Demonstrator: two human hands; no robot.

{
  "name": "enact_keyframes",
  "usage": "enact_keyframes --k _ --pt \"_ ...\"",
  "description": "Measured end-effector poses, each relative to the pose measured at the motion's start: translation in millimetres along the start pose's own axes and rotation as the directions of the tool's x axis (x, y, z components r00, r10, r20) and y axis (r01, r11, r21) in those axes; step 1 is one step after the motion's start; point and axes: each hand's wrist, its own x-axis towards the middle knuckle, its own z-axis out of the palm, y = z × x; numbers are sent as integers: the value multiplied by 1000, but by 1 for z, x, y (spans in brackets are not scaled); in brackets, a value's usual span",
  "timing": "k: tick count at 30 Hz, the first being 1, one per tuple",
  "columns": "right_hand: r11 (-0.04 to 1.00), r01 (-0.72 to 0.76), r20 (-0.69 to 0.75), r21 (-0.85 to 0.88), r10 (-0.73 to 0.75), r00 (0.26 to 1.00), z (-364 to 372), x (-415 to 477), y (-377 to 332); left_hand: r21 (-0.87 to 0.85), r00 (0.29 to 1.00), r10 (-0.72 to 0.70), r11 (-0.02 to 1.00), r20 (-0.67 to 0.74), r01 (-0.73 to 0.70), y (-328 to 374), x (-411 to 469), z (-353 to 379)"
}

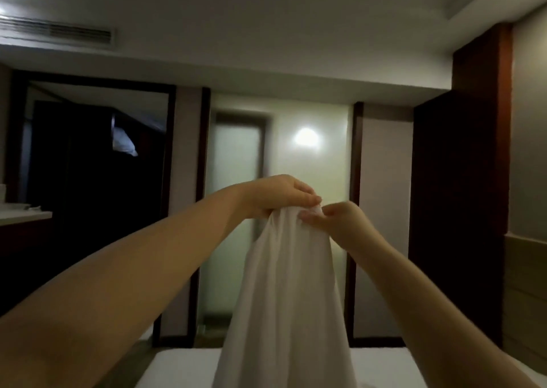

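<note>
A white sheet [287, 299] hangs straight down in loose folds at the centre of the head view, lifted high above a white bed [177, 367]. My left hand [275, 195] grips the sheet's gathered top edge from above. My right hand [334, 225] pinches the same top edge from the right, thumb and fingers closed on the cloth. Both hands meet at the top of the sheet, almost touching. The sheet's lower end runs out of view at the bottom.
Behind the sheet stands a frosted glass panel [236, 180] with a lit lamp [306, 136] glowing through it. A dark doorway [94, 180] opens at the left, beside a counter edge [23, 214]. Dark wood panelling [455, 210] rises at the right.
</note>
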Motion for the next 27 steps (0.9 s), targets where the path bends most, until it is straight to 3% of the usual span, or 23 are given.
enact_keyframes --k 4,7,9,14,17,21,25,27 --pt "946 -69 60 316 52 997 9 -23 16 -364 999 9 931 42 7 -49 -28 18" --pt "903 -113 -22 414 134 991 14 -25 23 -642 999 -15 766 32 32 -82 -52 22" --pt "884 -119 -108 453 187 976 17 -21 27 -699 998 -46 713 42 62 -94 -65 19" --pt "883 -130 -232 452 257 938 20 -10 34 -565 989 -143 813 38 139 -111 -78 4" --pt "868 -146 -305 475 318 898 14 -3 42 -384 977 -202 909 -68 161 -111 -82 -7" --pt "860 -142 -375 490 355 856 4 -4 44 -130 956 -144 985 -257 113 -126 -85 -19" --pt "862 -154 -489 482 411 769 -19 -9 53 -187 958 -183 972 -219 143 -143 -95 -40" --pt "886 -200 -498 418 408 765 -29 -12 62 -212 961 -208 963 -183 168 -154 -98 -52"
